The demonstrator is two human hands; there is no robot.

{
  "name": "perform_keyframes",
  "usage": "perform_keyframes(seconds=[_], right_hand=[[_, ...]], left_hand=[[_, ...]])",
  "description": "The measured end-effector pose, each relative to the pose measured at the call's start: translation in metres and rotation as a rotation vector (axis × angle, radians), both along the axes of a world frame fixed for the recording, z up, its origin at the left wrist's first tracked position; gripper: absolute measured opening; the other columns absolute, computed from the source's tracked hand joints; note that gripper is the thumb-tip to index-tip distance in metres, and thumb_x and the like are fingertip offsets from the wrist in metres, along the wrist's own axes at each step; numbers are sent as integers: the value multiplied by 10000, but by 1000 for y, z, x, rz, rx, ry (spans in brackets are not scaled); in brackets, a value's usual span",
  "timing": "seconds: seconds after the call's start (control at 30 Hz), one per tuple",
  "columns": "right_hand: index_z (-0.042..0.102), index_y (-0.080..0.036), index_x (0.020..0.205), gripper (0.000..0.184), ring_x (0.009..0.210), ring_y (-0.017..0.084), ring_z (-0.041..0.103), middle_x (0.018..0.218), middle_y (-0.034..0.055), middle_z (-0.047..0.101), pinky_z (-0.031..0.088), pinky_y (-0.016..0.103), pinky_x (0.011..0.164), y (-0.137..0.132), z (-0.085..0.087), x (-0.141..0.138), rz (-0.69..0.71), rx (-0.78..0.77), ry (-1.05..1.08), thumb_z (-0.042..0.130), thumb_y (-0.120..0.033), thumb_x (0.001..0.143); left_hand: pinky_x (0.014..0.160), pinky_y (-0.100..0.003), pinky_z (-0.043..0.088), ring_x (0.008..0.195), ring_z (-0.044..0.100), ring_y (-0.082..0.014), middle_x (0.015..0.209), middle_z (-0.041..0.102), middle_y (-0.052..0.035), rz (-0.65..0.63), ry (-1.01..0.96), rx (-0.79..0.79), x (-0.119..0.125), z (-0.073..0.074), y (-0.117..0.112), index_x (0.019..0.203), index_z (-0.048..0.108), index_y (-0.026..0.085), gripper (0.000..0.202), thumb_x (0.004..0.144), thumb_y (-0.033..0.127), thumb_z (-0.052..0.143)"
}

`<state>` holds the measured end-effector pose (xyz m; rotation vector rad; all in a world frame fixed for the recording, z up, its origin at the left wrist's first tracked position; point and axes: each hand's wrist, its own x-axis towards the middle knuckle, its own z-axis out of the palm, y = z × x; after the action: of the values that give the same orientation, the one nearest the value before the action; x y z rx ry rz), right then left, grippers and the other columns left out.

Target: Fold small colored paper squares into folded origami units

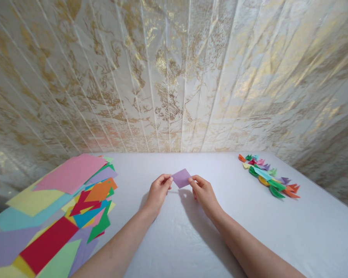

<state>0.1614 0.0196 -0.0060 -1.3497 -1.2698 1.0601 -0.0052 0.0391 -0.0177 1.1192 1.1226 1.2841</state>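
Observation:
A small purple paper square (181,178) is held above the white table (174,231), in the middle of the view. My left hand (158,193) pinches its left corner between thumb and fingers. My right hand (202,191) pinches its right corner the same way. The paper is tilted like a diamond and looks flat. Both forearms reach in from the bottom edge.
Large coloured sheets (72,173) and small coloured squares (97,202) lie spread at the left. A row of folded coloured paper pieces (268,175) lies at the back right. A gold and white patterned wall (174,77) rises right behind the table.

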Motion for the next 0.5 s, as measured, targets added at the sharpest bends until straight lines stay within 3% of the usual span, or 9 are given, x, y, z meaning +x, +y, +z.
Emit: perform_keyframes(seconds=[0.07,0.17,0.3,0.5], right_hand=[[640,-187,841,318,411,108,399,469,-65,476,308,228,438,1,-2,1,10,9,35,551,-491,808],[644,-179,833,209,562,130,558,713,6,653,438,255,575,4,-7,1,12,81,109,581,-367,766],[648,-186,839,151,742,170,615,827,28,675,466,293,715,6,-12,2,-2,156,73,557,-256,740],[623,-190,855,151,773,190,613,819,32,658,463,306,717,4,-9,0,45,184,16,593,-316,779]], left_hand=[[566,-216,398,568,482,-106,612,531,41,-15,30,20,0,2,-1,839,667,176,243,743,399,664],[656,-239,452,636,553,-119,717,610,21,-93,60,43,2,5,-5,899,654,178,247,742,369,659],[769,-266,480,795,623,-150,901,669,-12,-138,141,96,5,3,-7,896,626,189,189,727,270,651],[744,-258,467,772,605,-158,781,639,4,-65,200,150,3,-6,-2,787,596,181,117,777,291,634]])
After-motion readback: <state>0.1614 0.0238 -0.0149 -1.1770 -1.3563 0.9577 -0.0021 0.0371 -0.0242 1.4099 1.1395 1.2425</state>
